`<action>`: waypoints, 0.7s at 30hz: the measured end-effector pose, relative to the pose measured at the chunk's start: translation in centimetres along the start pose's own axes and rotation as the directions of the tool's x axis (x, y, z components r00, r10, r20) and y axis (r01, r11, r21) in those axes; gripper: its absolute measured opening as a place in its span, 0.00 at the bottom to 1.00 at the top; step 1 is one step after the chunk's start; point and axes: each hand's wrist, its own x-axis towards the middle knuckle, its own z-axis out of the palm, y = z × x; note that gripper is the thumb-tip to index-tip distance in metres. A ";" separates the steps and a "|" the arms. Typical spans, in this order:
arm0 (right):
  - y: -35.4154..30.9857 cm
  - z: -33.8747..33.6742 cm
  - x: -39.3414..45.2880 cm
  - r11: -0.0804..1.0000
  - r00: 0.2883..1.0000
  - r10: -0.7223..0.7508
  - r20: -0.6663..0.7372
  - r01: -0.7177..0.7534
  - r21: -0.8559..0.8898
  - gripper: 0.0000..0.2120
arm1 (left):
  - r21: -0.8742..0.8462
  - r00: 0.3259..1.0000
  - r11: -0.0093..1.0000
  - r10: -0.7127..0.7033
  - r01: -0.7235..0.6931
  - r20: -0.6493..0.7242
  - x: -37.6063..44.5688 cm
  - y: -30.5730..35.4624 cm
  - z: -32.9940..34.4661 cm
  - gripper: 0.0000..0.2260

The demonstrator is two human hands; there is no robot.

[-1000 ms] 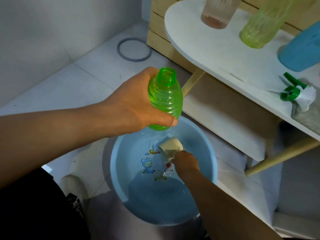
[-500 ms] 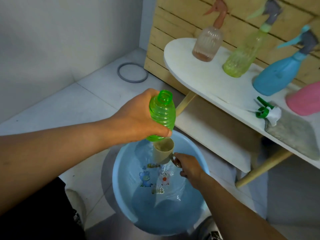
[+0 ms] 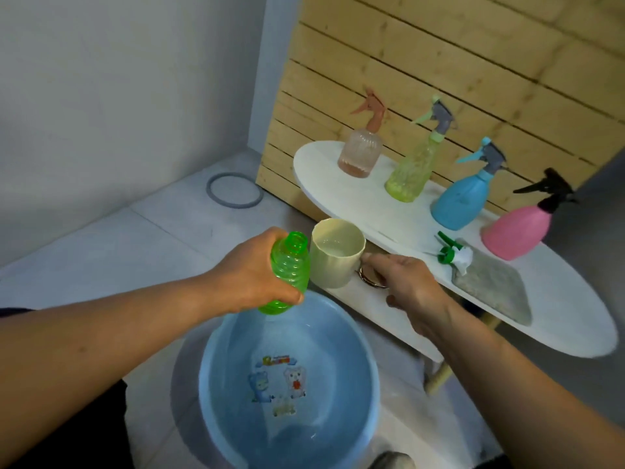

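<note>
My left hand [image 3: 252, 275] grips a ribbed green plastic bottle [image 3: 291, 274] with its neck open and no cap, tilted above a blue basin [image 3: 362, 360] of water on the floor. My right hand [image 3: 407, 287] holds a cream cup [image 3: 334, 253] by its handle, upright and close to the right of the bottle's mouth. Water shows inside the cup. The bottle's green and white spray head [image 3: 453, 257] lies on the white shelf [image 3: 558, 299].
On the shelf stand several spray bottles: a clear pink one [image 3: 360, 152], a yellow-green one [image 3: 411, 174], a blue one [image 3: 461, 203] and a pink one [image 3: 517, 231]. A grey cloth [image 3: 493, 292] lies there too. A grey ring [image 3: 234, 190] lies on the tiled floor by a wooden slat wall [image 3: 439, 62].
My right hand has lifted the cup out of the basin's water to beside the bottle's mouth. The view has tilted upward, bringing the shelf's bottles into sight.
</note>
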 end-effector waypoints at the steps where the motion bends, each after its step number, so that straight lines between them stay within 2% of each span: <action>1: -0.6 -0.3 -0.2 1.000 1.000 -0.015 -0.022 0.015 0.002 0.14 | 0.002 1.000 1.000 0.004 -0.004 0.005 0.0 0.0 0.1 0.36; 8: -2.9 -1.1 -1.9 0.985 0.983 -0.167 -0.071 0.169 0.031 0.16 | 0.007 0.999 1.000 0.017 -0.017 0.031 0.1 -0.2 0.6 0.38; 11: -3.2 -1.0 -1.9 0.971 0.967 -0.238 -0.093 0.236 -0.036 0.16 | 0.008 0.999 1.000 0.026 -0.026 0.040 0.0 -0.3 0.5 0.37; 15: -3.2 -0.8 -1.7 0.941 0.937 -0.327 -0.124 0.309 -0.139 0.22 | 0.011 0.999 0.999 0.031 -0.032 0.034 0.2 -0.3 0.4 0.36; 21: -3.5 -0.6 -1.6 0.898 0.903 -0.405 -0.141 0.365 -0.245 0.22 | 0.000 0.998 0.999 0.045 -0.045 0.038 0.4 -0.2 0.5 0.36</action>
